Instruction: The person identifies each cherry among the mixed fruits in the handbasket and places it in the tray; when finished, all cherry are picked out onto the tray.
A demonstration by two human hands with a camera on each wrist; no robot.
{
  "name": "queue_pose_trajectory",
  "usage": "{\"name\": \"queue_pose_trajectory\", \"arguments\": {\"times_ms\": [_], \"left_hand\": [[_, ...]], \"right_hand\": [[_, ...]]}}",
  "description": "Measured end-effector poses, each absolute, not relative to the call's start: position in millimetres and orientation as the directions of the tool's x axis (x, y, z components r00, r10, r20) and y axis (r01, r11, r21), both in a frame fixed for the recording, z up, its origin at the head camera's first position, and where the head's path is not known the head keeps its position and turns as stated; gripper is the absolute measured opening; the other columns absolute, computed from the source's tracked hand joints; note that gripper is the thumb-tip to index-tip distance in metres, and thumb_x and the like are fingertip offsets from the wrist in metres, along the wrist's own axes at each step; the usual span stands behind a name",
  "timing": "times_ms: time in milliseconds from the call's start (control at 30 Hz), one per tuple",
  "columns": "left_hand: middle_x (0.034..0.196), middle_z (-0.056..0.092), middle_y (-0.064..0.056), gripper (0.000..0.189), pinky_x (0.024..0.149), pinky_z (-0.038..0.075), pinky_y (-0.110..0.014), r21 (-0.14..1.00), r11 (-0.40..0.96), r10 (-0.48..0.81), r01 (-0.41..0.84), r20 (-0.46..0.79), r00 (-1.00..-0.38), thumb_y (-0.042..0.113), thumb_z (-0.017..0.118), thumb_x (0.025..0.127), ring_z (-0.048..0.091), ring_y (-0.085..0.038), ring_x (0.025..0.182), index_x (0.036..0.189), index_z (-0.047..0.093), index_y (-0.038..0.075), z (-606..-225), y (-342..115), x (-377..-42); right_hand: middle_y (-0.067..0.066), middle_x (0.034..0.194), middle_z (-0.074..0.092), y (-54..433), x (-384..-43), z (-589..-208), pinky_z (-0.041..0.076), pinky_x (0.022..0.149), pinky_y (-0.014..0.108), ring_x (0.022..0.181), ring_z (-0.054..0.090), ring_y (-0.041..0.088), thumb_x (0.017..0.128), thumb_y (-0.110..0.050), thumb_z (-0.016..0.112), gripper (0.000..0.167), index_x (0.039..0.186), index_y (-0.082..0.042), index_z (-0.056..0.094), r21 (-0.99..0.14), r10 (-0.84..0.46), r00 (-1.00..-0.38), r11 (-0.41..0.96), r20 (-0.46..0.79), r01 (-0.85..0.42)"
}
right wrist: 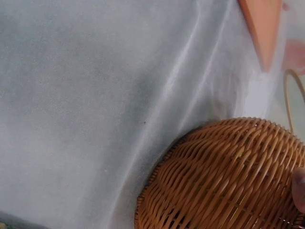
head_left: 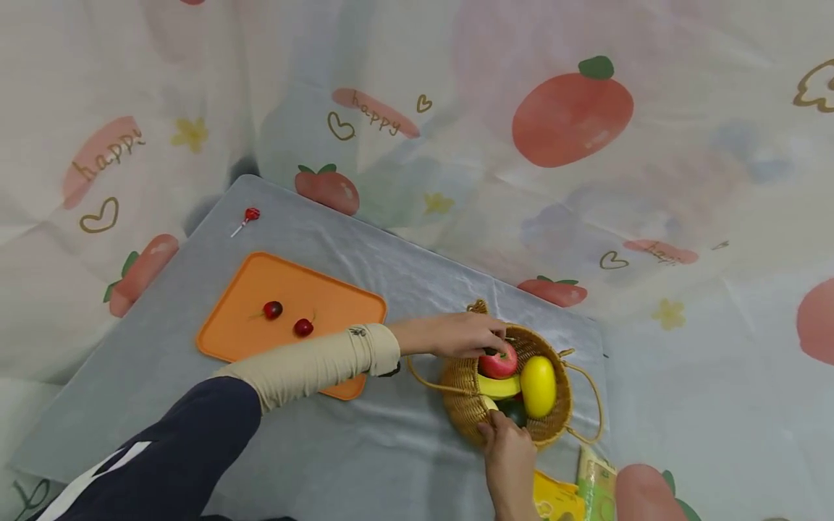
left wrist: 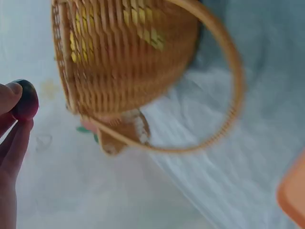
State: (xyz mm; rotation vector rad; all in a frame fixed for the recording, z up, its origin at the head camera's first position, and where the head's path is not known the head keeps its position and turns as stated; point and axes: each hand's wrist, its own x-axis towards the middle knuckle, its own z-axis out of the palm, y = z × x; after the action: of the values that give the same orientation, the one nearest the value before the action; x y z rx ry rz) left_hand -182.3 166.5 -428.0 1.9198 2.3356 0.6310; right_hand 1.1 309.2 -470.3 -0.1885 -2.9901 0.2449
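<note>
A woven basket [head_left: 465, 412] sits at the table's right end, its opening showing a red apple [head_left: 500, 362], a banana [head_left: 498, 387], a yellow mango-like fruit [head_left: 538, 387] and a dark green fruit [head_left: 513, 412]. Over the basket's far rim reaches my left hand [head_left: 459, 335]. Its thumb and fingers pinch a small, dark red cherry [left wrist: 26, 100], seen beside the basket mouth in the left wrist view. My right hand [head_left: 510, 456] grips the near rim, the thumb [right wrist: 299, 188] against the outer weave. Two more cherries [head_left: 303, 328] lie on an orange tray [head_left: 228, 325].
A red lollipop [head_left: 251, 214] lies beyond the tray on the grey cloth [head_left: 404, 449]. Yellow and green packages [head_left: 596, 485] stand near the basket's front right. Loop handles [head_left: 596, 405] stick out from the basket's sides. A patterned curtain [head_left: 456, 145] hangs behind the table.
</note>
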Motion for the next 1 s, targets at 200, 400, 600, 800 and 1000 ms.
{"name": "queue_pose_trajectory", "arguments": {"times_ms": [200,400,600,800,1000], "left_hand": [[0.114,0.057,-0.002,0.024,0.087,0.045,-0.023,0.329,0.202,0.928,0.923,0.237,-0.288,0.011,0.057,0.094,0.055,-0.013,0.104,0.117,0.065,0.015,-435,124,-194],[0.117,0.056,-0.004,0.027,0.087,0.048,-0.025,0.374,0.27,0.898,0.887,0.235,-0.373,0.009,0.06,0.092,0.057,-0.014,0.104,0.118,0.064,0.014,-449,84,-204],[0.111,0.057,-0.006,0.022,0.085,0.048,-0.025,0.455,0.291,0.852,0.842,0.277,-0.444,0.006,0.063,0.09,0.058,-0.015,0.098,0.112,0.065,0.01,-461,53,-208],[0.105,0.057,-0.006,0.02,0.083,0.048,-0.025,0.541,0.308,0.816,0.782,0.272,-0.509,0.003,0.064,0.088,0.057,-0.014,0.093,0.107,0.066,0.008,-471,31,-207],[0.101,0.056,-0.006,0.016,0.081,0.048,-0.026,0.579,0.331,0.792,0.745,0.258,-0.553,0.001,0.063,0.088,0.056,-0.015,0.089,0.102,0.066,0.008,-484,11,-203]], "right_hand": [[0.017,0.084,0.071,311,2,-469,0.046,0.078,0.061,0.073,0.066,0.036,0.077,-0.011,0.075,0.022,0.094,0.001,0.069,-0.163,0.148,-0.983,0.978,0.111,0.129],[0.017,0.082,0.071,312,2,-470,0.048,0.073,0.058,0.069,0.065,0.035,0.076,-0.011,0.076,0.022,0.093,0.001,0.069,-0.161,0.134,-0.981,0.981,0.138,0.112],[0.017,0.082,0.071,312,3,-470,0.047,0.073,0.058,0.068,0.064,0.036,0.077,-0.012,0.076,0.022,0.093,0.001,0.069,-0.161,0.144,-0.981,0.979,0.127,0.123],[0.016,0.083,0.071,311,3,-470,0.048,0.069,0.055,0.068,0.064,0.035,0.078,-0.012,0.075,0.022,0.095,0.001,0.069,-0.175,0.148,-0.982,0.977,0.12,0.125],[0.016,0.083,0.07,310,1,-469,0.048,0.067,0.056,0.068,0.064,0.036,0.078,-0.012,0.075,0.022,0.095,0.0,0.069,-0.176,0.15,-0.981,0.976,0.123,0.127]]}}
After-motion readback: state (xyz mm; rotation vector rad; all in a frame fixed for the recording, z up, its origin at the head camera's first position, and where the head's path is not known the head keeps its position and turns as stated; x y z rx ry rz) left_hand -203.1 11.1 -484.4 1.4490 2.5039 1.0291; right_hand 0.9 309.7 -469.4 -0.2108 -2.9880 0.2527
